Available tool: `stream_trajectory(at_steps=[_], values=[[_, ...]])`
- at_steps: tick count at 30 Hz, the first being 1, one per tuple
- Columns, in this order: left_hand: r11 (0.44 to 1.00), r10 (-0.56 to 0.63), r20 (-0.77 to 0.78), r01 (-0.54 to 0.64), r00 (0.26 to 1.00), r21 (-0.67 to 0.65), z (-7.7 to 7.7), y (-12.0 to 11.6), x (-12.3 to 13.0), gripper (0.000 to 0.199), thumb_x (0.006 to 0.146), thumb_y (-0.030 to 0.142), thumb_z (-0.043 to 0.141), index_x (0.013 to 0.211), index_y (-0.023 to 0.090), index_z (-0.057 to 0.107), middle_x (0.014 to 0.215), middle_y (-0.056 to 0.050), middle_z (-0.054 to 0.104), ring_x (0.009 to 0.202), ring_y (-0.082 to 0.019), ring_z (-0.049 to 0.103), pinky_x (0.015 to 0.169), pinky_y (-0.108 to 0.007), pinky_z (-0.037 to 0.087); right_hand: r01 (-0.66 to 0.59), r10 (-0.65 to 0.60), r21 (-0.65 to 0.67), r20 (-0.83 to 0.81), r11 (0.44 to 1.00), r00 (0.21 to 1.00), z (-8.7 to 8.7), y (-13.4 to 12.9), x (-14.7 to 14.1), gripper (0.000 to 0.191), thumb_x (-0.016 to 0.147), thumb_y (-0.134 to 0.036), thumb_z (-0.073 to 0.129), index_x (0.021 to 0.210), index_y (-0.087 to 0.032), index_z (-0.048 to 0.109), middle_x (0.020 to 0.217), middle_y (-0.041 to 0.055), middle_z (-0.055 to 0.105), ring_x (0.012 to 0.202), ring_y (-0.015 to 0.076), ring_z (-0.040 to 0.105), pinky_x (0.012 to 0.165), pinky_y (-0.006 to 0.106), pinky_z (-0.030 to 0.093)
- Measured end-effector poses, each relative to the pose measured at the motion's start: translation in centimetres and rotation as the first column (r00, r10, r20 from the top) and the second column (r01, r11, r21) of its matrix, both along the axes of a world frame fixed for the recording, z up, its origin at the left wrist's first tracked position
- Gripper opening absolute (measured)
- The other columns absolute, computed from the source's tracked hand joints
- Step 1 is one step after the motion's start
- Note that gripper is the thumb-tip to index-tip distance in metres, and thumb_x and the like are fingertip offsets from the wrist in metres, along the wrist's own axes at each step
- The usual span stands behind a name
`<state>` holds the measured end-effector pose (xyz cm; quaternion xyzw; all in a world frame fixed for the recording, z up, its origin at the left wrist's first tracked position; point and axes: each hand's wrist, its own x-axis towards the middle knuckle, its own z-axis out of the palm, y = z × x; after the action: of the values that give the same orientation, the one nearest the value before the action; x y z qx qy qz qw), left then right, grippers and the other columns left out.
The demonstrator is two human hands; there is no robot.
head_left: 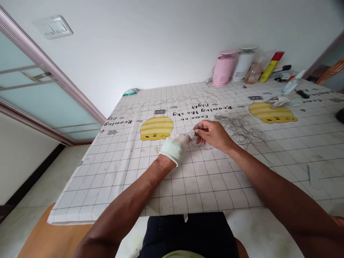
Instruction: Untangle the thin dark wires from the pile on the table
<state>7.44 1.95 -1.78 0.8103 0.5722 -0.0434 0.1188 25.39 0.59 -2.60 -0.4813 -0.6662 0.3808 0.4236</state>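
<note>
My left hand (177,141) wears a white glove with a mint-green cuff and is closed just above the tablecloth. Close beside it, my bare right hand (211,133) has thumb and forefinger pinched together, the other fingers curled. Between the two hands a thin grey wire (194,139) shows faintly; both hands seem to grip it, though the fingertips hide its ends. To the right of my right hand lies a loose tangle of thin wires (239,129). More bent, zigzag wires (161,98) are spread across the far left part of the table.
The table has a white checked cloth (113,186) with yellow bear prints. At the back right stand a pink cylinder device (223,70), a white one (243,64), bottles and a yellow-red can (271,66). A crumpled glove (288,100) lies right; a green packet (130,92) lies back left.
</note>
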Motion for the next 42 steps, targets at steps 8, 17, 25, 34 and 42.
stream_trajectory(at_steps=[8, 17, 25, 34, 42], values=[[0.934, -0.076, 0.438, -0.090, 0.896, 0.346, 0.7, -3.6, -1.3, 0.027, 0.103, 0.030, 0.055, 0.119, 0.032, 0.077, 0.117, -0.001, 0.077, 0.106, -0.018, 0.070, 0.085, -0.026, 0.051, 0.032, -0.032, -0.014, -0.023, 0.999, 0.999, 0.6, 0.0, 0.1, 0.007, 0.091, -0.026, 0.069, 0.092, -0.019, 0.070, 0.081, 0.0050, 0.076, 0.056, 0.0157, 0.071, 0.042, 0.024, 0.053], [0.940, 0.296, 0.835, -0.295, 0.464, -0.169, 1.9, -1.7, -3.0, 0.034, 0.094, 0.046, 0.063, 0.115, 0.025, 0.080, 0.103, -0.002, 0.080, 0.082, -0.016, 0.072, 0.079, -0.026, 0.056, 0.004, -0.004, 0.000, -0.008, 1.000, 1.000, 0.8, -0.6, -0.2, 0.018, 0.089, -0.037, 0.075, 0.089, -0.020, 0.070, 0.076, 0.0044, 0.074, 0.057, 0.0166, 0.071, 0.042, 0.024, 0.051], [0.920, 0.370, 0.838, -0.282, 0.400, -0.272, 2.0, -1.8, -2.7, 0.025, 0.090, 0.040, 0.068, 0.081, 0.018, 0.076, 0.079, -0.004, 0.077, 0.062, -0.012, 0.061, 0.062, -0.024, 0.051, 0.009, -0.011, 0.054, 0.048, 0.999, 0.999, 1.0, -1.4, -0.8, 0.011, 0.094, -0.031, 0.067, 0.095, -0.021, 0.071, 0.082, 0.0041, 0.076, 0.059, 0.0150, 0.071, 0.044, 0.023, 0.051], [0.924, 0.380, 0.902, -0.055, 0.207, -0.377, 1.0, -1.6, -3.2, 0.025, 0.091, 0.040, 0.067, 0.083, 0.017, 0.073, 0.076, -0.005, 0.073, 0.058, -0.011, 0.059, 0.060, -0.025, 0.050, 0.051, -0.058, 0.064, 0.112, 0.997, 0.992, 1.1, -1.2, -0.5, 0.010, 0.093, -0.031, 0.067, 0.091, -0.022, 0.071, 0.076, 0.0024, 0.074, 0.058, 0.0165, 0.072, 0.044, 0.025, 0.048], [0.866, 0.468, 0.876, 0.137, 0.117, -0.481, -0.3, -0.6, -3.2, 0.027, 0.092, 0.041, 0.070, 0.082, 0.016, 0.067, 0.073, -0.002, 0.066, 0.053, -0.008, 0.056, 0.056, -0.024, 0.049, 0.039, -0.055, 0.142, 0.109, 0.989, 0.993, 1.7, -1.5, -0.3, 0.010, 0.093, -0.032, 0.067, 0.088, -0.023, 0.069, 0.072, 0.0010, 0.072, 0.059, 0.0166, 0.071, 0.047, 0.026, 0.049]])
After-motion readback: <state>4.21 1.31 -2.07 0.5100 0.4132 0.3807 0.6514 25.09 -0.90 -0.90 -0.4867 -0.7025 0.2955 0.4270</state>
